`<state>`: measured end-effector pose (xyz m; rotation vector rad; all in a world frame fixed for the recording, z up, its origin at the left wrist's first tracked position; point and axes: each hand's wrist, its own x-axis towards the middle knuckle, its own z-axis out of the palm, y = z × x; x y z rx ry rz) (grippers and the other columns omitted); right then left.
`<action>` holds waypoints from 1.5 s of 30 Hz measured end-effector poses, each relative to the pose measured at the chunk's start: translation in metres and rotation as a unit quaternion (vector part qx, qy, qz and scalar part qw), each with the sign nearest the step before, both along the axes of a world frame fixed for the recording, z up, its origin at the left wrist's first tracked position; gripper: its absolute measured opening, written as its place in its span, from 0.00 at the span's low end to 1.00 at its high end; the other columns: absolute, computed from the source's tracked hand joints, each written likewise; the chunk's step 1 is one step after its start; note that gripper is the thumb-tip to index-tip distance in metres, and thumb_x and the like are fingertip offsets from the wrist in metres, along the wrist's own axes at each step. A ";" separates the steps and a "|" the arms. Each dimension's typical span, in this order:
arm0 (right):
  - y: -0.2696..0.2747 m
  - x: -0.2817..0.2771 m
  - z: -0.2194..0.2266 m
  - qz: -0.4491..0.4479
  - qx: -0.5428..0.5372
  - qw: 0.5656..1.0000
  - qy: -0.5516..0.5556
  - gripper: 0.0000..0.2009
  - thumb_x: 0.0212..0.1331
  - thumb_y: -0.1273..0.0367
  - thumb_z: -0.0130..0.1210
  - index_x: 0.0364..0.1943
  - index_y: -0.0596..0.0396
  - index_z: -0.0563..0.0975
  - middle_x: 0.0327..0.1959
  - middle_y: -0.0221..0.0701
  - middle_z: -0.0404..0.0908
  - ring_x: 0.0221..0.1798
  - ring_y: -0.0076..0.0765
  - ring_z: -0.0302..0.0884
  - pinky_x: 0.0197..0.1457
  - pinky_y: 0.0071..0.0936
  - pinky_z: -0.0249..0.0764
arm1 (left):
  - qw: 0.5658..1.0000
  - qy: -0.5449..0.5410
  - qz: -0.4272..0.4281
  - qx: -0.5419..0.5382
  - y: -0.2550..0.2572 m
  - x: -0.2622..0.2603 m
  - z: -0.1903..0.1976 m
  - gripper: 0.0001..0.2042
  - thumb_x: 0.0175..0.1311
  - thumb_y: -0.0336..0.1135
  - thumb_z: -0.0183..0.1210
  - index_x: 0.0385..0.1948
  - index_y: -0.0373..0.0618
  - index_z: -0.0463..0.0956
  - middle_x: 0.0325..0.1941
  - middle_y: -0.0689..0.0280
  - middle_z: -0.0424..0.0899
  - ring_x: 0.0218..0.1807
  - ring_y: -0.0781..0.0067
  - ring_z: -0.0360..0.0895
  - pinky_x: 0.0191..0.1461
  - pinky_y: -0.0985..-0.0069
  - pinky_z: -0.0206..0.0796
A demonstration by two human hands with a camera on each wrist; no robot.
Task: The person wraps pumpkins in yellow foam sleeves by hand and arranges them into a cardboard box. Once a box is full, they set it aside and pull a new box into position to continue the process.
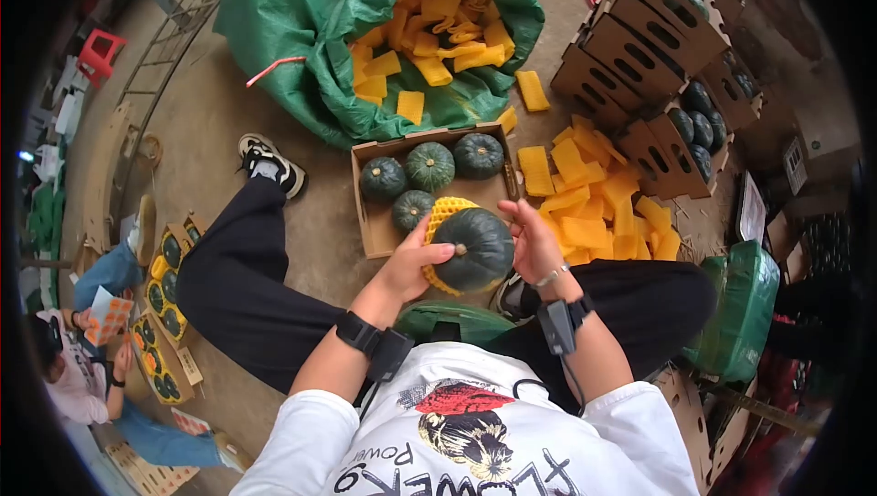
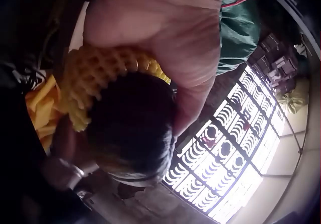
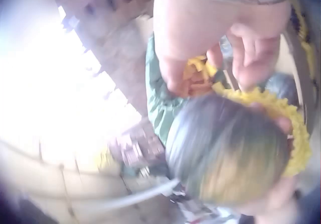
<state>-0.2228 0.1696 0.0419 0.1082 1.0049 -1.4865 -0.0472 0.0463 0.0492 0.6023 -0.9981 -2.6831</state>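
Observation:
A dark green kabocha pumpkin (image 1: pixel 477 254) is held over my lap, its stem end facing me. Yellow foam netting (image 1: pixel 446 213) wraps its far and left side, leaving the rest bare. My left hand (image 1: pixel 405 268) grips it from the left, thumb over the front near the stem and the fingers behind it. On the other side, my right hand (image 1: pixel 539 245) has its fingers loosely extended close to the pumpkin; the right wrist view shows them just off the netting edge. Just beyond, a cardboard box (image 1: pixel 373 233) holds several bare pumpkins (image 1: pixel 429 165).
Behind the box a green sack (image 1: pixel 301 58) spills yellow foam nets (image 1: pixel 438 3). More nets (image 1: pixel 585 195) lie heaped on the floor to the right, below stacked cartons (image 1: pixel 630 58) of pumpkins. At left, another person (image 1: pixel 82 377) sits near boxes of netted pumpkins (image 1: pixel 160 350).

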 end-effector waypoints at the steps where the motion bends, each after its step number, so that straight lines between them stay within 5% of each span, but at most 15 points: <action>1: -0.004 0.011 0.004 0.019 -0.018 1.000 -0.006 0.18 0.63 0.59 0.47 0.50 0.56 0.72 0.40 0.33 0.79 0.47 0.30 0.76 0.49 0.29 0.74 | 0.993 0.067 -0.014 0.094 0.006 -0.001 0.006 0.32 0.52 0.30 0.60 0.61 0.45 0.57 0.56 0.61 0.70 0.56 0.69 0.71 0.60 0.69 0.64; 5: -0.006 0.010 -0.041 0.089 -0.123 0.919 0.365 0.12 0.65 0.63 0.46 0.42 0.58 0.74 0.38 0.31 0.79 0.41 0.27 0.76 0.43 0.27 0.72 | 0.974 0.131 -0.012 0.185 0.018 -0.003 0.018 0.31 0.54 0.32 0.58 0.61 0.44 0.56 0.55 0.60 0.71 0.56 0.67 0.71 0.61 0.68 0.64; 7: -0.005 0.004 -0.027 -0.013 -0.055 0.960 0.274 0.09 0.63 0.67 0.50 0.36 0.60 0.75 0.30 0.29 0.78 0.32 0.25 0.74 0.37 0.23 0.70 | 0.976 0.123 -0.005 0.179 0.016 -0.002 0.015 0.31 0.54 0.31 0.59 0.61 0.42 0.56 0.55 0.60 0.70 0.56 0.68 0.71 0.61 0.69 0.64; 10: -0.007 0.023 0.008 -0.005 0.080 0.789 0.609 0.11 0.63 0.64 0.50 0.37 0.60 0.75 0.26 0.28 0.78 0.31 0.21 0.72 0.34 0.22 0.69 | 0.984 -0.049 0.109 -0.131 0.017 -0.003 0.006 0.32 0.53 0.29 0.60 0.61 0.39 0.55 0.55 0.58 0.69 0.56 0.70 0.69 0.61 0.71 0.62; 12: -0.005 0.019 0.003 0.024 0.066 0.825 0.561 0.13 0.63 0.64 0.50 0.45 0.58 0.74 0.36 0.29 0.80 0.37 0.26 0.76 0.37 0.24 0.72 | 0.924 -0.105 0.173 -0.323 0.018 -0.006 0.008 0.32 0.54 0.28 0.61 0.61 0.36 0.54 0.56 0.58 0.68 0.57 0.71 0.67 0.62 0.73 0.60; 14: -0.005 0.023 0.004 -0.006 -0.014 0.982 0.188 0.18 0.61 0.64 0.51 0.55 0.54 0.69 0.48 0.30 0.76 0.48 0.30 0.75 0.48 0.26 0.73 | 0.956 -0.068 0.159 -0.238 0.013 -0.002 -0.001 0.32 0.55 0.29 0.61 0.61 0.36 0.54 0.57 0.59 0.67 0.58 0.71 0.66 0.62 0.74 0.59; 16: -0.006 0.027 -0.007 -0.013 -0.140 0.985 -0.096 0.30 0.60 0.67 0.52 0.66 0.49 0.56 0.59 0.33 0.67 0.61 0.33 0.65 0.64 0.34 0.63 | 0.987 -0.076 0.071 -0.122 0.011 -0.001 -0.011 0.33 0.56 0.31 0.61 0.61 0.37 0.53 0.58 0.58 0.66 0.58 0.72 0.65 0.62 0.74 0.58; 25: -0.008 0.020 -0.025 0.107 -0.205 0.965 0.122 0.42 0.51 0.70 0.61 0.69 0.45 0.48 0.64 0.31 0.59 0.64 0.32 0.60 0.65 0.37 0.60 | 0.983 -0.157 0.100 -0.006 -0.013 -0.019 -0.026 0.19 0.59 0.42 0.61 0.45 0.39 0.69 0.40 0.64 0.77 0.41 0.78 0.75 0.45 0.80 0.68; 30: -0.018 0.037 -0.031 -0.089 -0.122 0.980 -0.131 0.30 0.65 0.46 0.36 0.61 0.54 0.64 0.60 0.36 0.69 0.61 0.38 0.67 0.65 0.38 0.61 | 0.945 -0.176 0.188 -0.201 0.014 -0.031 -0.045 0.25 0.58 0.46 0.61 0.48 0.37 0.66 0.43 0.61 0.77 0.44 0.71 0.74 0.52 0.74 0.65; 33: -0.018 0.020 -0.040 -0.075 -0.127 0.972 -0.184 0.28 0.65 0.46 0.37 0.54 0.54 0.71 0.51 0.38 0.76 0.52 0.40 0.75 0.60 0.39 0.68 | 0.843 -0.283 0.062 -0.454 0.012 -0.025 -0.044 0.34 0.50 0.49 0.66 0.52 0.36 0.63 0.53 0.51 0.70 0.54 0.56 0.70 0.57 0.66 0.62; 35: -0.022 0.019 -0.044 -0.076 -0.113 0.968 -0.209 0.27 0.64 0.46 0.37 0.53 0.54 0.71 0.50 0.37 0.76 0.51 0.39 0.75 0.59 0.38 0.70 | 0.644 -0.222 0.071 -0.729 0.008 -0.037 0.006 0.45 0.38 0.50 0.71 0.59 0.39 0.59 0.62 0.48 0.60 0.62 0.48 0.61 0.63 0.59 0.57; 40: -0.018 -0.003 -0.053 -0.020 0.040 0.999 0.025 0.23 0.66 0.51 0.40 0.52 0.52 0.72 0.46 0.32 0.78 0.45 0.31 0.78 0.49 0.31 0.76 | 0.773 -0.203 -0.057 -0.598 -0.021 -0.071 -0.024 0.43 0.31 0.44 0.71 0.59 0.49 0.62 0.55 0.52 0.65 0.57 0.51 0.66 0.62 0.65 0.59; 41: -0.019 -0.018 -0.067 -0.019 0.087 0.967 0.239 0.21 0.64 0.54 0.45 0.52 0.54 0.73 0.45 0.37 0.79 0.43 0.38 0.79 0.46 0.31 0.76 | 0.784 -0.194 -0.038 -0.588 -0.028 -0.083 -0.033 0.43 0.31 0.45 0.71 0.58 0.49 0.63 0.54 0.51 0.65 0.56 0.50 0.67 0.61 0.65 0.61; 43: -0.011 -0.049 -0.086 0.025 0.264 0.637 0.724 0.17 0.54 0.63 0.51 0.46 0.57 0.77 0.41 0.48 0.79 0.44 0.53 0.77 0.50 0.39 0.72 | 0.783 -0.206 -0.046 -0.585 -0.036 -0.108 -0.052 0.42 0.32 0.46 0.71 0.57 0.49 0.63 0.52 0.50 0.66 0.54 0.50 0.68 0.59 0.66 0.63; 45: -0.011 -0.056 -0.102 0.176 0.290 0.653 0.677 0.16 0.53 0.65 0.51 0.44 0.56 0.78 0.41 0.47 0.79 0.45 0.52 0.77 0.51 0.40 0.72 | 0.765 -0.233 -0.111 -0.590 -0.029 -0.130 -0.062 0.42 0.32 0.48 0.70 0.58 0.52 0.63 0.53 0.51 0.64 0.53 0.48 0.68 0.58 0.64 0.63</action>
